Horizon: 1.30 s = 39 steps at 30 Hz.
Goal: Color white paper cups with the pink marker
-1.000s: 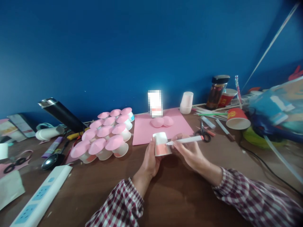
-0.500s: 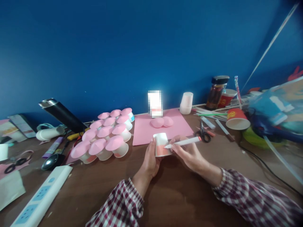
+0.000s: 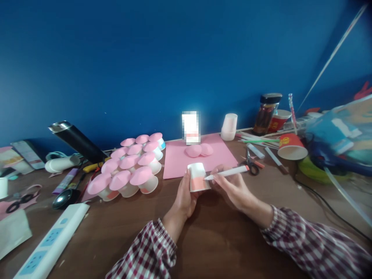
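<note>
the left hand (image 3: 183, 195) is curled around a small upturned paper cup (image 3: 198, 177), thumb on the near side and fingers wrapped behind, holding it just above the brown surface (image 3: 203, 240) in front of the person. the cup is white at its upper part with a pink band lower down, and it tilts a little toward the right. the right hand (image 3: 234, 188) pinches a white pen (image 3: 228, 173) between thumb and forefingers, the remaining fingers folded under; the pen lies nearly level, its tip touching the cup's side at the edge of the pink band, its pink end pointing right toward the scissors (image 3: 250, 164).

just behind the cup lies a pink sheet (image 3: 177, 162) with two pink discs (image 3: 199, 150) on it. to the left stands a cluster of cups topped with pink cones (image 3: 128, 168). a white power strip (image 3: 49, 244) lies at the near left, and a red paper cup (image 3: 291, 146) lies on its side at the right.

compared with half a second ago, the pen tip sits slightly higher and further right on the cup, and the pen's far end has dropped a touch, closer to the scissors. the left hand's grip on the cup is unchanged, and the cup has kept its place.
</note>
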### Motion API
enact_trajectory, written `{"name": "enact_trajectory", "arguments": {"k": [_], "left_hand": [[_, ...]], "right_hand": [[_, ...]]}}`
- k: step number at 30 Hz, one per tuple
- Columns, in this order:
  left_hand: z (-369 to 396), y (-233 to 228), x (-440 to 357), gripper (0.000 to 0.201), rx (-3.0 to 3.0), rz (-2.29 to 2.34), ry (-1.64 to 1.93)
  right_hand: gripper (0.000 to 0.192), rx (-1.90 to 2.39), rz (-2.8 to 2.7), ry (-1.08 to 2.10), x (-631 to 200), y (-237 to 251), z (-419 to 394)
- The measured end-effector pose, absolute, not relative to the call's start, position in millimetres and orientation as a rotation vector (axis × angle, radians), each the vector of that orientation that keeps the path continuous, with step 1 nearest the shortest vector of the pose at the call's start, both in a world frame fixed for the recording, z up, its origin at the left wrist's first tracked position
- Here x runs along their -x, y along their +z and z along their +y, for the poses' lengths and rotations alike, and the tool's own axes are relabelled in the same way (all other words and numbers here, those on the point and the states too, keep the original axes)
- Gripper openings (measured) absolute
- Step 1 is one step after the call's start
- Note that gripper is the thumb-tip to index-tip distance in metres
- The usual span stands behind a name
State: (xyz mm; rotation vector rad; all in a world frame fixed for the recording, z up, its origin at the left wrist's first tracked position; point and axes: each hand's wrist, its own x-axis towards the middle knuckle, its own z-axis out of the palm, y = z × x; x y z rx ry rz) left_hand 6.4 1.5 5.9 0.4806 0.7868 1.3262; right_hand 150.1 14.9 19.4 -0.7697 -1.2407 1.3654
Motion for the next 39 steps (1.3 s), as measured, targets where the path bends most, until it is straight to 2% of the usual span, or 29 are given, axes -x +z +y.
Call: {"name": "enact_trajectory", "arguments": {"k": [10, 26, 39], "left_hand": [[2.2, 5.6, -5.5, 0.054, -0.481, 0.794, 1.328], [2.2, 7.5, -6.0, 0.052, -0.498, 0.781, 1.314], [2.2, 5.5, -6.3, 0.054, -0.529, 0.785, 1.34]], "right_hand": [[0.018, 0.708, -1.375, 1.404, -154.4, 16.2, 17.4], [0.026, 0.76, -1.307, 1.395, -152.3, 22.7, 14.6], [0.021, 0.759, -1.398, 1.35, -152.9, 23.4, 12.1]]}}
